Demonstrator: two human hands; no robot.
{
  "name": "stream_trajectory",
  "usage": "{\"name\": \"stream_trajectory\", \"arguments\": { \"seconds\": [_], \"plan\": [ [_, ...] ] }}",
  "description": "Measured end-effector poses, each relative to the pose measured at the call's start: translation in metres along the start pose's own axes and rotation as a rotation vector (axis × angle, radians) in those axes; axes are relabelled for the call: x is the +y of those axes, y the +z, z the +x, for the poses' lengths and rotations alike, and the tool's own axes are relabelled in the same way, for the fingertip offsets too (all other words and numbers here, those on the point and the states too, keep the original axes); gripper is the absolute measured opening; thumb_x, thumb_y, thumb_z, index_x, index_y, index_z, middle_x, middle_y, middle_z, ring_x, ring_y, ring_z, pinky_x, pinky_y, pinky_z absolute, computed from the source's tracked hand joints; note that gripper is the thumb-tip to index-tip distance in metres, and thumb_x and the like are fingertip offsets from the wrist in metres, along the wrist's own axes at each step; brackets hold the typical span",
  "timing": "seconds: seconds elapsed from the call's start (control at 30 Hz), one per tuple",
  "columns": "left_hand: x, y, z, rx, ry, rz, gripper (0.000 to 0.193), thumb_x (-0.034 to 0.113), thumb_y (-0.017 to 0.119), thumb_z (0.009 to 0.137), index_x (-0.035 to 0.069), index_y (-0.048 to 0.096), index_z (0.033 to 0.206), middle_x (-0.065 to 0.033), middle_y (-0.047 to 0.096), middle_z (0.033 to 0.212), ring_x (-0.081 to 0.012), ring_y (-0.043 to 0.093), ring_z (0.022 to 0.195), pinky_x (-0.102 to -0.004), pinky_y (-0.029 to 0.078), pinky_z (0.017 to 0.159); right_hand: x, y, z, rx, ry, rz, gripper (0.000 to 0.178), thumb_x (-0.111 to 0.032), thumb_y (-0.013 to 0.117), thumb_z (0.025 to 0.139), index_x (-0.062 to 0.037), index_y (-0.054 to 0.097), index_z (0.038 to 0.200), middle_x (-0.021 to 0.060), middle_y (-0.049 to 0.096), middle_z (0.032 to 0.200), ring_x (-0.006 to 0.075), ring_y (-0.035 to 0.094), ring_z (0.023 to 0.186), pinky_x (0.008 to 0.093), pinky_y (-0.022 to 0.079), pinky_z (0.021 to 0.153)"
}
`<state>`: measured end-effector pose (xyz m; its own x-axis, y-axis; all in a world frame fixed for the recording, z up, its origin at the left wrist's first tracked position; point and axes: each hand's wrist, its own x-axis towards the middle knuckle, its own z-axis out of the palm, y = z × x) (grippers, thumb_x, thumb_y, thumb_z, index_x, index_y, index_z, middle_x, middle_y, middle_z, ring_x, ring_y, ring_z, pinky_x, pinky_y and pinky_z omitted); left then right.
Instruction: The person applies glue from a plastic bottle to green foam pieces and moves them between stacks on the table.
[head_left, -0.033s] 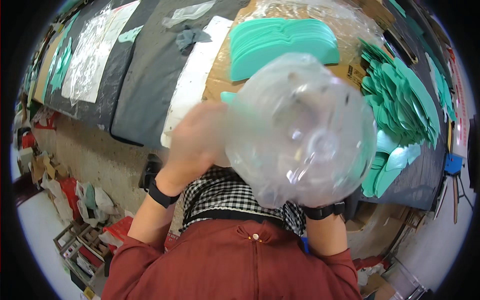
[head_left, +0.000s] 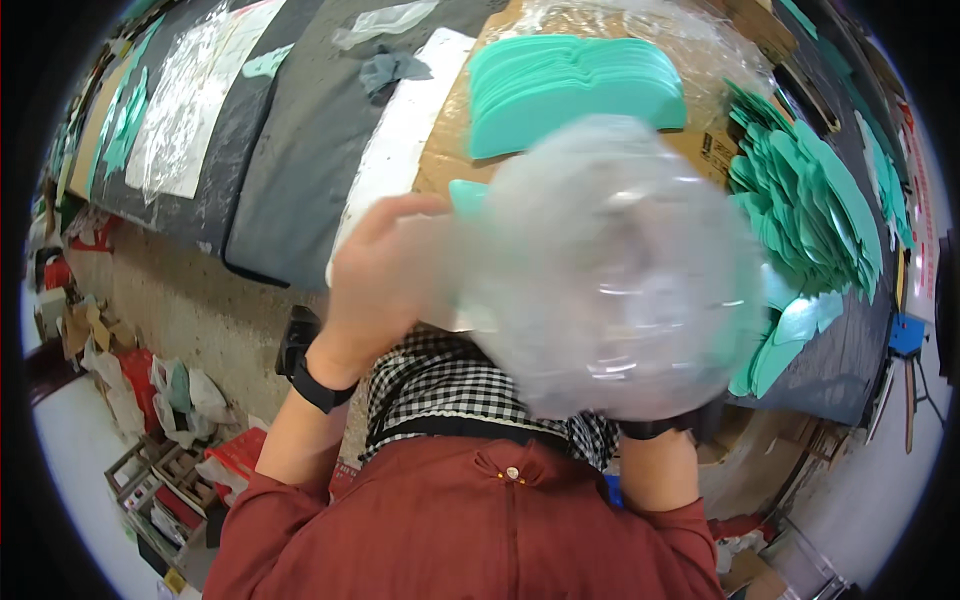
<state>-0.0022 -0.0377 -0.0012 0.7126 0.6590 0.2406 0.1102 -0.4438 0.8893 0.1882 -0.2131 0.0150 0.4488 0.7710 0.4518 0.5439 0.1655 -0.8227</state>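
A puffed-out clear plastic bag [head_left: 610, 300], blurred by motion, fills the space in front of my body. At its left edge is my left hand [head_left: 385, 270], fingers bent and closed on the plastic, the fingertips smeared. My right arm reaches up to the bag's lower right side; the right hand is hidden by the plastic, where only a faint pinkish shape shows. Just beyond the bag lies a neat row of stacked green foam sheets [head_left: 575, 105] with curved outlines. A small green piece [head_left: 467, 197] shows between my left hand and the bag.
A loose heap of green foam pieces [head_left: 800, 200] covers the table's right side. Brown cardboard [head_left: 440, 160] and a white board [head_left: 395, 130] lie under and beside the stack. A grey cloth [head_left: 390, 72] and plastic film [head_left: 180, 130] are farther left. Bags and boxes [head_left: 165, 400] stand on the floor.
The bag has shifted slightly to the right and grown blurrier. My left hand shows more sharply, a little higher.
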Motion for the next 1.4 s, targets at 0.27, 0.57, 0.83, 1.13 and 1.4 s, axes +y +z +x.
{"name": "stream_trajectory", "arguments": {
  "seconds": [0.27, 0.57, 0.83, 1.13, 1.4],
  "plan": [
    [-0.013, -0.045, -0.013, 0.221, -0.120, 0.126, 0.020, -0.005, 0.068, 0.088, 0.002, 0.075, 0.105, -0.0107, 0.072, 0.109, -0.0226, 0.069, 0.099, -0.0307, 0.054, 0.088, 0.014, 0.032, 0.009, -0.030, 0.039, 0.206, 0.050, -0.024, 0.069, 0.097, 0.0033, 0.060, 0.138, 0.0206, 0.070, 0.130, 0.0358, 0.069, 0.119, 0.0470, 0.059, 0.094],
    [-0.005, -0.003, -0.002, -0.141, 0.206, 0.410, 0.026, 0.000, 0.071, 0.080, 0.007, 0.075, 0.105, -0.0079, 0.069, 0.115, -0.0324, 0.062, 0.112, -0.0441, 0.046, 0.102, 0.009, -0.027, -0.022, 0.090, 0.057, -0.178, 0.034, -0.013, 0.069, 0.092, 0.0022, 0.069, 0.123, 0.0212, 0.073, 0.121, 0.0360, 0.073, 0.109, 0.0419, 0.059, 0.095],
    [-0.011, -0.009, 0.004, -0.209, 0.236, 0.400, 0.032, -0.003, 0.072, 0.083, 0.008, 0.076, 0.113, -0.0080, 0.070, 0.116, -0.0322, 0.063, 0.114, -0.0429, 0.049, 0.101, 0.018, -0.062, -0.047, 0.329, 0.272, -0.214, 0.039, -0.012, 0.073, 0.087, 0.0009, 0.069, 0.124, 0.0213, 0.072, 0.122, 0.0368, 0.073, 0.108, 0.0419, 0.060, 0.094],
    [-0.011, -0.047, -0.006, 0.030, 0.050, 0.237, 0.036, -0.001, 0.067, 0.084, 0.002, 0.072, 0.119, -0.0136, 0.072, 0.116, -0.0281, 0.068, 0.108, -0.0375, 0.053, 0.094, -0.025, 0.072, 0.027, -0.041, -0.219, 0.003, 0.045, -0.010, 0.078, 0.081, -0.0025, 0.069, 0.125, 0.0214, 0.072, 0.122, 0.0375, 0.072, 0.109, 0.0432, 0.059, 0.094],
    [-0.009, -0.072, -0.025, 0.229, -0.162, 0.211, 0.025, -0.005, 0.065, 0.091, 0.001, 0.074, 0.113, -0.0094, 0.072, 0.113, -0.0202, 0.068, 0.106, -0.0305, 0.051, 0.094, -0.002, 0.022, 0.032, 0.027, 0.104, 0.031, 0.042, -0.007, 0.081, 0.078, -0.0031, 0.070, 0.119, 0.0174, 0.074, 0.113, 0.0372, 0.072, 0.098, 0.0413, 0.059, 0.085]
  ]
}}
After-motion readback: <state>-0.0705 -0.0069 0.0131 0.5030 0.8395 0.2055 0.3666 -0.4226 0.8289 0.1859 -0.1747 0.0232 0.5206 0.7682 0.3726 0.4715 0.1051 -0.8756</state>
